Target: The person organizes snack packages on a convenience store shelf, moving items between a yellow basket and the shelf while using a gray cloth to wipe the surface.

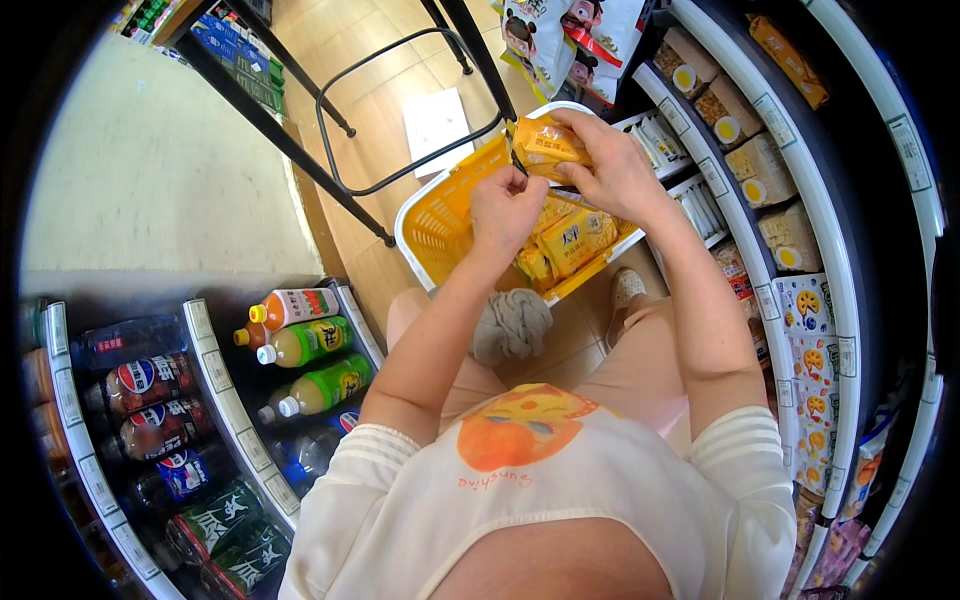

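My right hand (611, 161) grips a yellow snack packet (551, 142) above a yellow plastic shopping basket (431, 217) with a white rim. Curled fingers of my left hand (506, 206) are right by the packet's left end, where a narrow dark strip shows. Whether they pinch that strip is hidden. Inside the basket, below both hands, lie several similar yellow packets (577, 240). The basket stands on the floor in front of my knees. A crumpled grey cloth item (514, 322) is at its near side, partly behind my left forearm.
Shelves at right hold packaged foods (761, 172) and patterned boxes (810, 375); another yellow packet (787, 60) lies higher up. Drink bottles (315, 341) fill shelves at left. A black metal stool frame (330, 127), a white box (435, 127) and large snack bags (574, 45) are beyond the basket.
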`<state>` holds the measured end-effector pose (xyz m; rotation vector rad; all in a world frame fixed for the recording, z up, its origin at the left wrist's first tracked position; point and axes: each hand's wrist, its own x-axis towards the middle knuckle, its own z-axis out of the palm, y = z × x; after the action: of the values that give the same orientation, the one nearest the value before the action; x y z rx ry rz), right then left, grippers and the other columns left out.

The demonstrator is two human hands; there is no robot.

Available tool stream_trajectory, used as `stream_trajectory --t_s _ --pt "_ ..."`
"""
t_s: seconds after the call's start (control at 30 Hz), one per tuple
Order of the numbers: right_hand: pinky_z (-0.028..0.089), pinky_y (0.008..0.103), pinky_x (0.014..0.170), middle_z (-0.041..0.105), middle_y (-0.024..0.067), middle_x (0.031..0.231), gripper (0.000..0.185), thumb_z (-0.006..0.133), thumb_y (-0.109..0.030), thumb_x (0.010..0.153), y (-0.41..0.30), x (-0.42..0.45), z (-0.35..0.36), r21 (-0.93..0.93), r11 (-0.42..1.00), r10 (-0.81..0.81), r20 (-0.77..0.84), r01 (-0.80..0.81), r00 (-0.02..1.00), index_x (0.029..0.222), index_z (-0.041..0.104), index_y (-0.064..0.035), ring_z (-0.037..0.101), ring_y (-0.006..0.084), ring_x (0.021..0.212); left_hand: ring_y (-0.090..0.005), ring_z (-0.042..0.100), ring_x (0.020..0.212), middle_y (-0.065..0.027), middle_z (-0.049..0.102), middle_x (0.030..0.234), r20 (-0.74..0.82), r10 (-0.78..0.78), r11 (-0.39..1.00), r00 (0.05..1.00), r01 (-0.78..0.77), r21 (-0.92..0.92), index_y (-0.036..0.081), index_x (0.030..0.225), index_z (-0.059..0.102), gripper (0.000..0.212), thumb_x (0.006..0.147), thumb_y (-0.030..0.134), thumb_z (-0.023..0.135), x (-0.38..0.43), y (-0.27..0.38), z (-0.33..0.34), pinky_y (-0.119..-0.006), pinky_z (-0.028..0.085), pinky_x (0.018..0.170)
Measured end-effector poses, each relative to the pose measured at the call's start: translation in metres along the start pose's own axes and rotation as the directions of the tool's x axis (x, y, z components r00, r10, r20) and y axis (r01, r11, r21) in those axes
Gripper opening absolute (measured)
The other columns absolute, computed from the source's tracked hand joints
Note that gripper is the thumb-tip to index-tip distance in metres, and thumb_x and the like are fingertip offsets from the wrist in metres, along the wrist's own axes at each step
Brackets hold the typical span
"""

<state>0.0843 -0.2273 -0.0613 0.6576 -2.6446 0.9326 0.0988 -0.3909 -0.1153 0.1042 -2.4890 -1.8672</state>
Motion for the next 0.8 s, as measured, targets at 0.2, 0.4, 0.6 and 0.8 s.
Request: stream_trajectory --t_s 0.2,0.4,0.6,0.8 --pt "0.049 0.0353 0.085 0.061 0.0169 0.107 0.054 0.071 -0.006 0.072 0.011 -0.002 0.006 0.152 0.979 0.119 0.106 -0.134 0.987 0.121 0.048 -0.0056 0.061 0.029 0.1 -0.0269 0.048 0.1 -0.0176 0.046 0.115 -0.047 0.583 0.728 0.811 -0.496 0.473 0.004 0.096 0.059 0.024 0.074 0.012 0.065 -0.001 0.007 -0.005 -0.035 0.042 0.084" --pt "0.049 0.0342 0.079 0.064 0.0171 0.096 0.039 0.071 -0.013 0.074 0.026 -0.004 0.01 0.344 0.931 0.088 0.117 -0.123 0.989 0.107 0.052 -0.0034 0.063 0.027 0.09 -0.0358 0.042 0.118 -0.0197 0.04 0.129 0.257 0.612 0.712 0.748 -0.662 0.233 0.01 0.107 0.058 0.03 0.078 0.015 0.066 0.012 0.004 -0.016 -0.039 0.036 0.099" --pt "0.047 0.0236 0.07 0.063 0.0079 0.089 0.026 0.065 -0.011 0.084 0.045 -0.004 0.011 0.582 0.691 0.263 0.35 -0.429 0.899 0.103 0.048 -0.0055 0.057 0.0095 0.081 -0.035 0.042 0.121 -0.0176 0.037 0.135 0.434 0.465 0.786 0.772 -0.585 0.199 0.008 0.105 0.057 0.029 0.079 0.016 0.066 0.013 0.02 -0.022 -0.039 0.038 0.098" --pt "0.044 0.0228 0.067 0.058 0.0021 0.078 0.021 0.065 -0.012 0.084 0.051 -0.005 0.017 0.622 0.594 0.239 0.469 -0.51 0.85 0.1 0.053 -0.0061 0.053 0.008 0.077 -0.0302 0.048 0.115 -0.0156 0.046 0.125 0.397 0.419 0.845 0.817 -0.511 0.16 0.004 0.095 0.055 0.014 0.084 0.011 0.06 0.02 0.016 -0.019 -0.036 0.042 0.092"
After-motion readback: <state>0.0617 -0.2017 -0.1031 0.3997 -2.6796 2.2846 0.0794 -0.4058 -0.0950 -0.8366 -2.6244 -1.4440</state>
